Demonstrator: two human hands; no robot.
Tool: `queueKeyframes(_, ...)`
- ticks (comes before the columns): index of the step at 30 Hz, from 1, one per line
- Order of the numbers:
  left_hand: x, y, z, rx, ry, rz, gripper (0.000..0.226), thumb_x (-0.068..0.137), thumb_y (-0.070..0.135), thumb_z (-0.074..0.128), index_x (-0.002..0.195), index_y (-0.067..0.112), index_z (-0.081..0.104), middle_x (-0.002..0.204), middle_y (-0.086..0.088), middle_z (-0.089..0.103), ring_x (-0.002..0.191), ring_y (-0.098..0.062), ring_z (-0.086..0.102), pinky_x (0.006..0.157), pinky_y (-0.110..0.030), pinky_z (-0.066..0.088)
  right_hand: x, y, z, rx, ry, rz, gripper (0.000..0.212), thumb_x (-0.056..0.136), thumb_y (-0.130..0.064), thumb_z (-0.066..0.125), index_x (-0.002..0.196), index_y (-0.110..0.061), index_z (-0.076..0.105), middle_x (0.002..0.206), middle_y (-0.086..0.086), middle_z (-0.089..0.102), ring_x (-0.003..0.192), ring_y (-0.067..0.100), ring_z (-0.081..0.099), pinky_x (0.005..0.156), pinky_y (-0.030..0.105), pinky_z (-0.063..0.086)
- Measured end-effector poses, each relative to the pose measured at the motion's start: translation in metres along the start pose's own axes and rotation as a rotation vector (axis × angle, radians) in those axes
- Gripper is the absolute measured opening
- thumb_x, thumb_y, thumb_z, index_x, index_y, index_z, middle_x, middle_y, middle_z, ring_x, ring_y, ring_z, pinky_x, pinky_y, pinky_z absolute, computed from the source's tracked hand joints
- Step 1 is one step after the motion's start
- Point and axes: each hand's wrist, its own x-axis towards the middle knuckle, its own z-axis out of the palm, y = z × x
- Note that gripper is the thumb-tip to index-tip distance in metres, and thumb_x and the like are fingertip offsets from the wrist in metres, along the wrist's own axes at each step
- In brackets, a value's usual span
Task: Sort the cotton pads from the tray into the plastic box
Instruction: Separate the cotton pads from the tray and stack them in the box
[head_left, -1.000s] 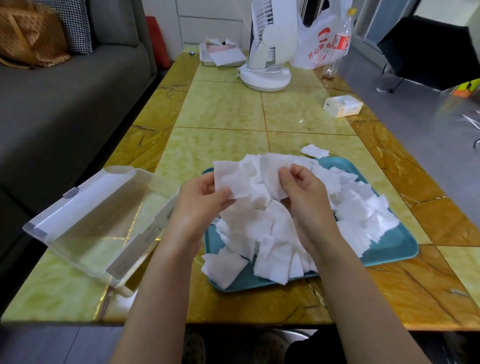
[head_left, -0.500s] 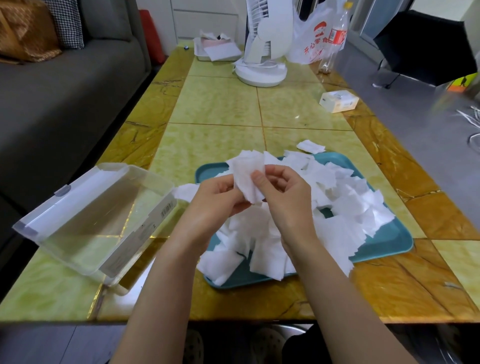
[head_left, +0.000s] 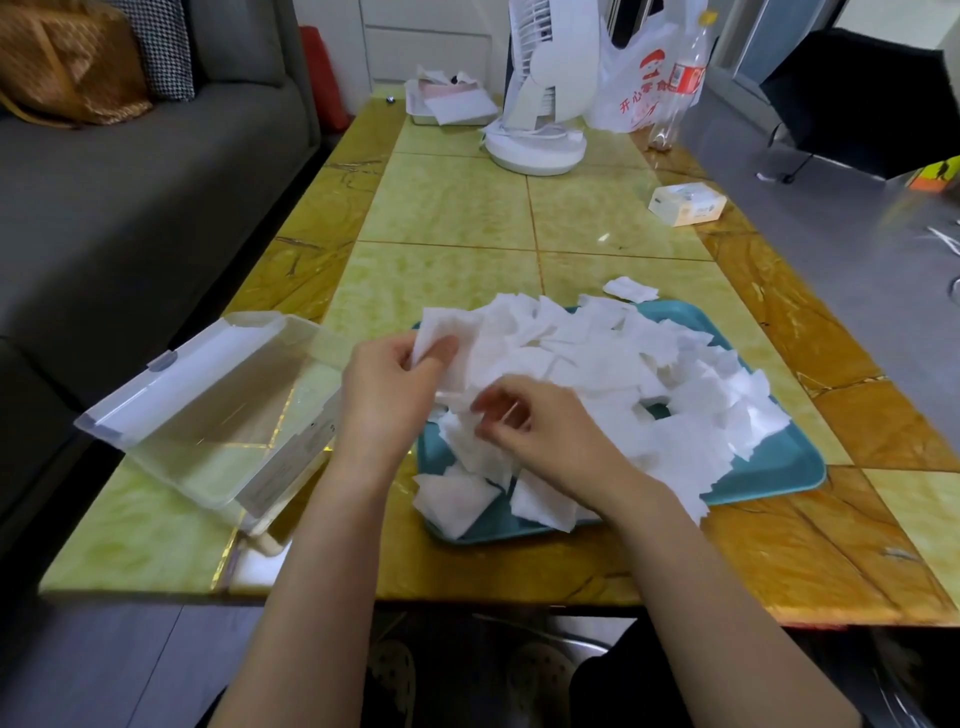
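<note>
A teal tray (head_left: 789, 467) on the table holds a heap of white square cotton pads (head_left: 613, 364). My left hand (head_left: 384, 395) pinches a few cotton pads (head_left: 441, 325) between thumb and fingers, above the tray's left end. My right hand (head_left: 540, 431) is lower, over the near left part of the heap, with its fingers curled on a pad there. A clear plastic box (head_left: 218, 415) lies open to the left of the tray, its lid tipped back; I see no pads inside. One pad (head_left: 628, 288) lies on the table behind the tray.
A white fan (head_left: 535, 98), a plastic bag (head_left: 639, 67), a bottle (head_left: 680, 78) and a white tray of papers (head_left: 447, 104) stand at the far end. A small box (head_left: 685, 202) sits at the right edge. A grey sofa (head_left: 130, 182) runs along the left.
My right hand has left the pads held up in my left hand and dropped to the near part of the heap. My left hand keeps its pads and has shifted slightly left.
</note>
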Motion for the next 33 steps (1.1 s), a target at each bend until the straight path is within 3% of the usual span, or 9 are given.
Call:
queueKeyframes(3,0.000,-0.004,-0.013,0.033,0.071,0.032,0.037,0.085,0.025,0.063,0.079,-0.011,0.060,0.066,-0.007,0.043,0.065,-0.015,0.036,0.063,-0.031,0.029,-0.007,0.004,0.009,-0.241,-0.341,-0.047,0.037,0.078,-0.018,0.072,0.113,-0.024,0.063,0.103,-0.007,0.062,0.086,0.007,0.056,0.079,0.022,0.045)
queueKeyframes(7,-0.005,-0.008,-0.024,0.063,0.092,0.060,0.030,0.086,0.019,0.063,0.082,-0.011,0.059,0.067,-0.007,0.044,0.066,-0.014,0.036,0.063,-0.030,0.030,-0.007,-0.004,0.022,-0.388,-0.469,-0.125,0.052,0.081,-0.017,0.069,0.130,-0.024,0.053,0.119,-0.002,0.055,0.103,0.011,0.047,0.085,0.019,0.033)
queueKeyframes(10,-0.008,-0.009,-0.028,0.084,0.089,0.063,0.029,0.086,0.018,0.062,0.082,-0.010,0.060,0.067,-0.008,0.044,0.065,-0.014,0.037,0.061,-0.030,0.030,-0.007,-0.008,0.024,-0.434,-0.488,-0.135,0.039,0.080,-0.016,0.066,0.119,-0.019,0.062,0.110,0.002,0.061,0.103,0.017,0.052,0.086,0.028,0.042)
queueKeyframes(14,-0.011,-0.012,-0.035,0.108,0.112,0.049,0.024,0.087,0.016,0.061,0.082,-0.007,0.063,0.068,-0.009,0.050,0.067,-0.015,0.042,0.062,-0.030,0.033,-0.013,-0.008,0.021,-0.454,-0.421,-0.194,0.011,0.080,-0.017,0.063,0.090,-0.017,0.065,0.091,-0.005,0.051,0.090,0.010,0.043,0.074,0.023,0.037)
queueKeyframes(19,-0.011,-0.016,-0.042,0.141,0.115,0.022,0.032,0.082,0.024,0.061,0.083,-0.008,0.064,0.074,-0.025,0.061,0.066,-0.015,0.045,0.061,-0.031,0.037,-0.011,-0.017,0.018,0.034,-0.111,-0.022,0.014,0.077,-0.015,0.072,0.077,-0.018,0.059,0.075,-0.008,0.057,0.068,0.001,0.051,0.062,0.016,0.040)
queueKeyframes(21,-0.012,-0.014,-0.041,0.110,0.070,0.001,0.036,0.082,0.026,0.060,0.082,-0.010,0.064,0.068,-0.019,0.056,0.066,-0.014,0.045,0.060,-0.029,0.035,-0.009,-0.023,0.014,0.218,-0.033,0.049,0.016,0.076,-0.016,0.075,0.083,-0.014,0.060,0.074,-0.005,0.060,0.063,0.000,0.053,0.060,0.015,0.044)
queueKeyframes(25,-0.015,-0.007,-0.032,-0.133,-0.140,-0.151,0.020,0.094,0.014,0.056,0.079,0.012,0.070,0.074,0.000,0.067,0.066,-0.006,0.060,0.058,-0.017,0.048,-0.008,-0.030,0.010,0.508,-0.017,0.145,0.024,0.078,-0.019,0.075,0.096,-0.008,0.063,0.087,0.005,0.068,0.074,0.009,0.063,0.063,0.022,0.050)
queueKeyframes(29,-0.015,-0.004,-0.025,-0.153,-0.179,-0.152,0.022,0.097,0.017,0.053,0.088,0.010,0.071,0.091,-0.010,0.072,0.082,-0.016,0.065,0.078,-0.031,0.053,-0.006,-0.029,0.011,0.649,0.005,0.191,0.015,0.083,-0.018,0.069,0.097,-0.013,0.066,0.098,0.007,0.071,0.087,0.013,0.067,0.078,0.030,0.054)
queueKeyframes(33,-0.012,-0.006,-0.023,-0.165,-0.123,-0.153,0.025,0.095,0.019,0.054,0.078,0.005,0.067,0.075,-0.003,0.067,0.069,-0.013,0.062,0.065,-0.027,0.050,-0.005,-0.027,0.006,0.737,0.031,0.176,0.026,0.083,-0.028,0.065,0.102,-0.009,0.066,0.094,0.003,0.071,0.090,0.014,0.066,0.082,0.029,0.052)
